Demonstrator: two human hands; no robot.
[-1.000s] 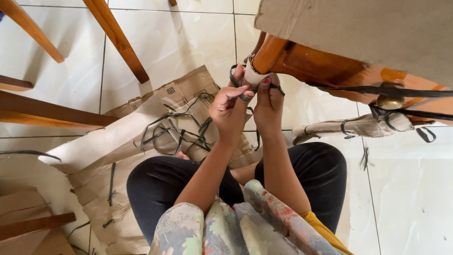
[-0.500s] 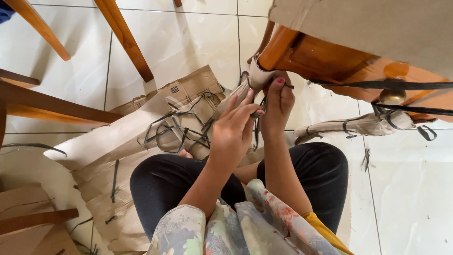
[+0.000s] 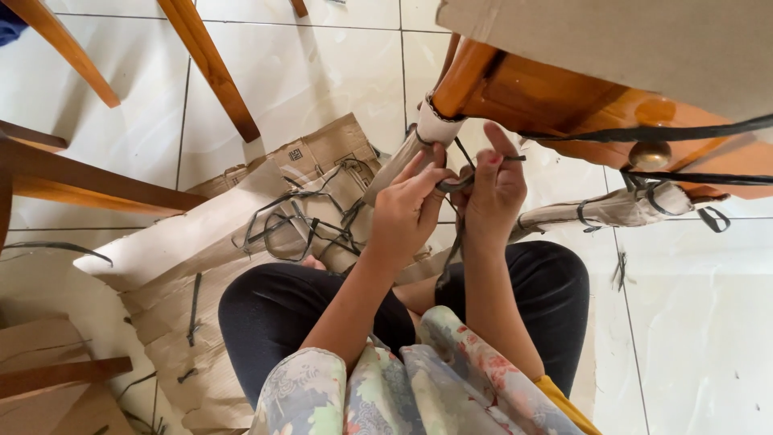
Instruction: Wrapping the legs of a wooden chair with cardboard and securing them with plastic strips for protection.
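My left hand (image 3: 405, 216) and my right hand (image 3: 493, 193) meet in front of a wooden furniture leg (image 3: 460, 79) whose lower end is wrapped in brown paper (image 3: 411, 149). Both hands pinch a dark plastic strap (image 3: 456, 182) that runs between them; its loose end hangs down toward my lap (image 3: 448, 266). The strap also loops around the paper wrap just above my fingers. A second paper-wrapped leg (image 3: 600, 212), bound with dark straps, lies to the right.
Flattened cardboard (image 3: 201, 242) covers the white tiled floor (image 3: 306, 72), with a tangle of cut dark straps (image 3: 294, 221) on it. Wooden chair legs (image 3: 205, 64) stand at upper left. A cardboard-covered wooden furniture body (image 3: 612, 48) hangs over the upper right.
Both hands have come down and away from the wrapped leg, drawing the strap out between them. The strap's free end now hangs lower toward my lap.
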